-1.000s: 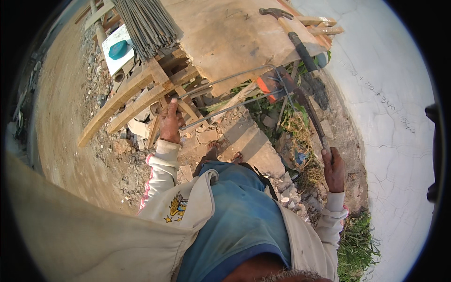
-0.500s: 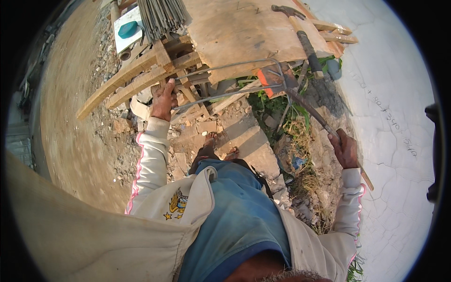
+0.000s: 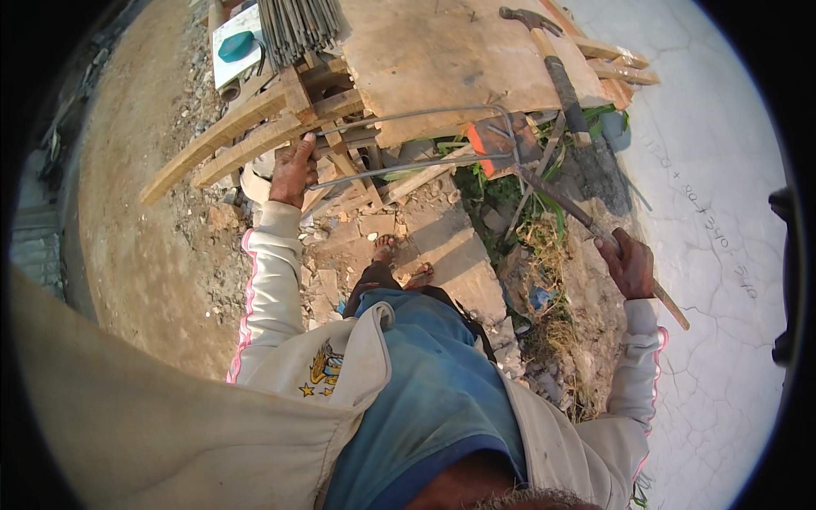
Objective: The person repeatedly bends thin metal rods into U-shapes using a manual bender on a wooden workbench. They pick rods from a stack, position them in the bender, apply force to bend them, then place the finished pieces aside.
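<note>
Head-worn wide fisheye view: operating remotely, I looked steeply down past the shirt point(image 3: 429, 378), near at lower centre, and forward to the board point(image 3: 450, 72), farther off at the upper edge.

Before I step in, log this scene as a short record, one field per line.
Left hand: grip closed at the near end of a bent metal rod
Right hand: grip closed around a long dark bar, its tail sticking out past the hand
Bar's far end: at the rod's bent end; exact contact unclear
On the wooden board: hammer
Upper left: bundle of rods, teal object on a white panel
Right side: cracked pale wall
</note>
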`<state>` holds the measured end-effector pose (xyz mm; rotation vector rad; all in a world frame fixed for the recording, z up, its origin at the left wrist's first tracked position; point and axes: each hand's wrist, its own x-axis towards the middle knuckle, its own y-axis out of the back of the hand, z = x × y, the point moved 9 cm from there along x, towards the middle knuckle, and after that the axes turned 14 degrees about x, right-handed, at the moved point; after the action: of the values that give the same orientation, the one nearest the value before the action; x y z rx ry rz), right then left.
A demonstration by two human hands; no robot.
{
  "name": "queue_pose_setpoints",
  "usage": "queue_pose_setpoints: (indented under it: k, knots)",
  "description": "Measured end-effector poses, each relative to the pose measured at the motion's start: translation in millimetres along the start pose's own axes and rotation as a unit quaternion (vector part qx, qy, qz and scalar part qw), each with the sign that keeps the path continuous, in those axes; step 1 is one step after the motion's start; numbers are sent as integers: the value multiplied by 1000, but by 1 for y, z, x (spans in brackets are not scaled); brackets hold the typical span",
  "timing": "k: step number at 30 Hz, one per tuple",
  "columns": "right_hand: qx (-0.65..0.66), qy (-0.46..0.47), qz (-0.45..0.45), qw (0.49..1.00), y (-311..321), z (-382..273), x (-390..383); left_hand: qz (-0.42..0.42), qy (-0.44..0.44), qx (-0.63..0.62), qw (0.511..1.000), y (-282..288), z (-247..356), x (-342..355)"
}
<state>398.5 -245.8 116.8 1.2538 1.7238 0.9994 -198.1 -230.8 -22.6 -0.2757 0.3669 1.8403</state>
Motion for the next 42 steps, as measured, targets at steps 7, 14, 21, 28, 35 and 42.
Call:
queue_pose_setpoints:
  k: [7,14,21,28,35,42]
  knots:
    - [16,-32,19,999,-9,4,-11,2,19,7,1000,1,-3,0]
    - [58,-27,41,997,-12,2,-20,-17,17,5,1000,1,-6,4]
    - [78,-51,19,995,-15,10,-19,6,-2,1,1000,1,0,2]
    - [15,-14,14,1000,-5,2,-5,-6,-4,0,1000,-2,3,-1]
    - [-18,26,-8,999,9,-9,16,-3,-6,-10,1000,0,1,0]
    - [-25,42,-7,999,13,-11,20,2,-23,-15,1000,-2,3,-2]
